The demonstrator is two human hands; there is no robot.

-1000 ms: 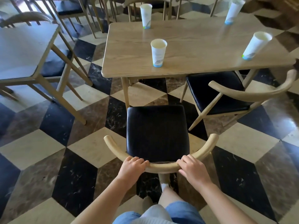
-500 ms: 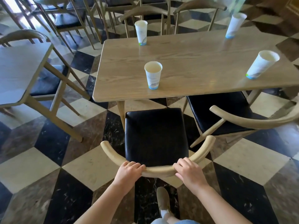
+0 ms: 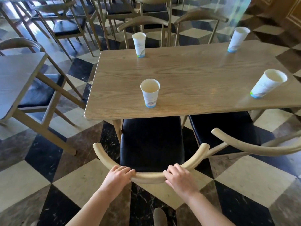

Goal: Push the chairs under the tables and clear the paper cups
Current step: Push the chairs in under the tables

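Chair seat [image 3: 151,142] front under table [image 3: 187,88] (hidden), second chair [image 3: 254,147] cropped right

No words or numbers can be read anywhere. The white paper cup with a blue and green band at its foot [image 3: 150,92], near the front edge of the light wooden table [image 3: 195,75], has faint grey marks on its side, but they are too small and blurry to read

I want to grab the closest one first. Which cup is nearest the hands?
The cup near the table's front edge, just beyond the held chair; the other three stand farther off.
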